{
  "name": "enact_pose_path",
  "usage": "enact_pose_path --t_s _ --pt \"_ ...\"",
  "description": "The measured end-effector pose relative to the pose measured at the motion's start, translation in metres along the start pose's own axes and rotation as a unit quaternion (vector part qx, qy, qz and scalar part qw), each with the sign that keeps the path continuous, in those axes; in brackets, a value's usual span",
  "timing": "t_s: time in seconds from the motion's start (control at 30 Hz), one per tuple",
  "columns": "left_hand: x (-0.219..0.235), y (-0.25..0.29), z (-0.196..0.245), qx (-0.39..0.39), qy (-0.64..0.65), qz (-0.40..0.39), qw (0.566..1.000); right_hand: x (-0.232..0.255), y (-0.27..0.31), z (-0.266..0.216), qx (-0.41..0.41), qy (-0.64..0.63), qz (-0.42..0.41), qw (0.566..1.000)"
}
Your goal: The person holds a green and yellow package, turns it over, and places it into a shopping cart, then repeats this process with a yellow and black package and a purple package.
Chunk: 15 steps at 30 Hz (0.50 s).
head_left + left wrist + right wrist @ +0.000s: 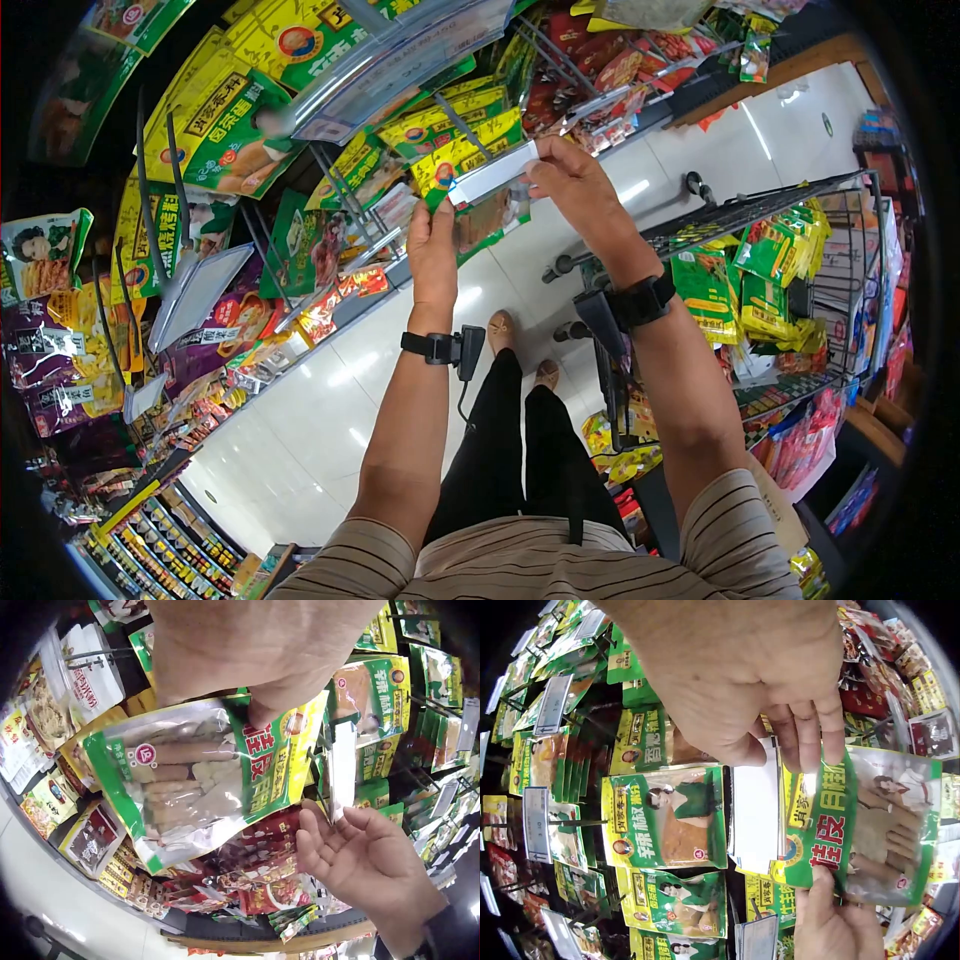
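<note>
Pinching a green-and-yellow spice packet (187,780) at its edge, the person's left hand (433,255) has its thumb on the front face, and we see the rest of its fingers mostly hidden behind the bag. Through the clear window of the packet we make out brown sticks. We find it in front of the shelf display, its yellow end just beside a long white label (490,175); whether it hangs on a hook, we cannot tell.

The right hand (580,195) holds the far end of that label between thumb and forefinger, nearly closed, with its other fingers bent.

Next to the label we see a hanging packet with a green-and-clear front (679,825), and more bags on dark hooks (178,165) with price tags (553,705) at their ends. On one side stands a wire cart (872,178) with green-and-yellow bags (765,260) in it. Both wrists wear dark straps with small devices. Below, we see black trousers (480,440), tan shoes (502,328) and a pale tiled floor (340,400), with a striped shirt (510,580) nearest us.
</note>
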State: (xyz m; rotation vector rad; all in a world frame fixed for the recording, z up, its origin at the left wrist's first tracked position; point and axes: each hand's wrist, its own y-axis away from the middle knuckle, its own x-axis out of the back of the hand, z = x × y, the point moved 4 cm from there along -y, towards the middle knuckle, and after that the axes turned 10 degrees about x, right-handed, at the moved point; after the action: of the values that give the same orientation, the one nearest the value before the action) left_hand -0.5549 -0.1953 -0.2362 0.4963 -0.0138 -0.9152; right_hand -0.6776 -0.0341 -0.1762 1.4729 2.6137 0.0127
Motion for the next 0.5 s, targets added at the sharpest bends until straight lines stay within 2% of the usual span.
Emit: enact_pose_path --t_s 0.1,0.23,0.33,0.37,0.47,0.5 --pt "-0.001 -0.006 0.0 -0.028 0.031 0.024 0.999 0.001 0.0 0.006 -0.008 -0.016 0.003 1.0" --pt "-0.002 -0.017 0.005 -0.002 0.065 0.058 0.996 0.003 0.004 0.012 -0.006 -0.023 0.052 0.998" --pt "-0.002 -0.031 0.004 0.005 0.05 0.076 0.996 0.004 0.013 0.013 0.008 -0.007 0.056 0.998" --pt "0.0 -0.033 0.006 -0.022 0.011 0.076 0.997 0.004 0.016 0.018 0.013 -0.006 0.074 0.997" --pt "-0.009 -0.039 0.015 -0.037 0.089 0.029 0.995 0.005 0.034 0.017 0.027 -0.02 0.074 0.997" --pt "-0.006 -0.042 0.013 -0.014 0.095 0.041 0.995 0.004 0.04 0.014 0.026 0.014 0.08 0.996"
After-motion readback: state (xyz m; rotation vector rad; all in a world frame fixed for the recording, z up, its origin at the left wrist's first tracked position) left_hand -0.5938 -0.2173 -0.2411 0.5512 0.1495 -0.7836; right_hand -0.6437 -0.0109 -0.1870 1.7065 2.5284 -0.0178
